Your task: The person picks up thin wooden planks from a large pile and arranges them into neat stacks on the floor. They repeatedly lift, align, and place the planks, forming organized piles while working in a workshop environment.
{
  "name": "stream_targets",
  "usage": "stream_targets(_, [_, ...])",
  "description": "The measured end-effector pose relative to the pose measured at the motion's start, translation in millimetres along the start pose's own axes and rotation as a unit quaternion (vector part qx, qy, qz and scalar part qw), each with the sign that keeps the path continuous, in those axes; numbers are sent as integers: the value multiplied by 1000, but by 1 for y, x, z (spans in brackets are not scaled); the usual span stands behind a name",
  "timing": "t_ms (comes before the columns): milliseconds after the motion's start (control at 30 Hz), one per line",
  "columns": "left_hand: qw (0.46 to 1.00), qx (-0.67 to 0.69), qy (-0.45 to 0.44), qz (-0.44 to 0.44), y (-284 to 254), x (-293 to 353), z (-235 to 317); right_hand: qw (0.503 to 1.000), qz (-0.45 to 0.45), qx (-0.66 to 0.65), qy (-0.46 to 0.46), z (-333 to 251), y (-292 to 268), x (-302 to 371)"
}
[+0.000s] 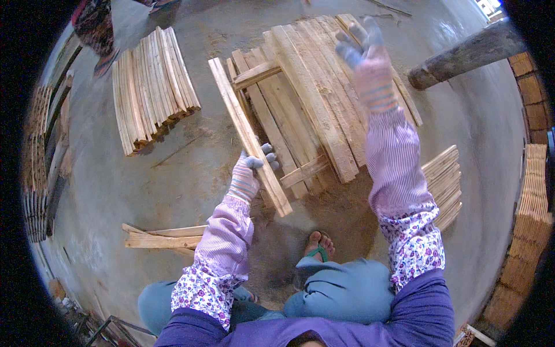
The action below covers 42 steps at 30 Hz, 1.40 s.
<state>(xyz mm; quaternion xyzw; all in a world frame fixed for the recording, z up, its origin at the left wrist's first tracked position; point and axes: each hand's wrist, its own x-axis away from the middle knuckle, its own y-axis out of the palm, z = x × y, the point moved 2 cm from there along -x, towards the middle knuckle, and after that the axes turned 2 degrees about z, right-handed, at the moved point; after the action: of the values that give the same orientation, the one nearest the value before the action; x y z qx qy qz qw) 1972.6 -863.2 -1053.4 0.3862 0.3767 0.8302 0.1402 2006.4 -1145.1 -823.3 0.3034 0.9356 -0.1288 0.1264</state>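
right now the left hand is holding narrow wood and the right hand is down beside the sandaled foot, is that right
Not quite: the head view shows the right hand well away from the sandaled foot, out by the far right side of the wide boards. The left hand is indeed holding narrow wood.

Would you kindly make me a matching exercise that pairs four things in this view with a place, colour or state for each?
Column one:
1. Left hand
2. Right hand
3. Sandal strap
4. Thick post

Column two:
A. green
B. gripping a wooden strip
C. upper right, grey and round
D. spread open

Pairs: 1-B, 2-D, 3-A, 4-C
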Motion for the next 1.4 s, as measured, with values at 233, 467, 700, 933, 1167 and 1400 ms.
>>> stream_targets(233, [1000,-11,13,22,24,-1,-9,782,-186,584,115,68,-17,99])
stream_targets(467, [994,-77,3,80,35,-13,-34,893,-267,271,239,119,-58,132])
stream_targets(700, [966,-220,82,106,40,-28,-50,909,-311,71,267,112,-20,168])
stream_targets(933, [983,-169,49,57,39,-21,-40,892,-272,357,39,101,-19,169])
stream_targets(1167, [995,86,-48,-27,31,-18,-28,758,-242,593,123,97,-42,168])
stream_targets(1400, [996,-54,42,52,34,-23,-31,859,-225,8,459,113,-77,155])
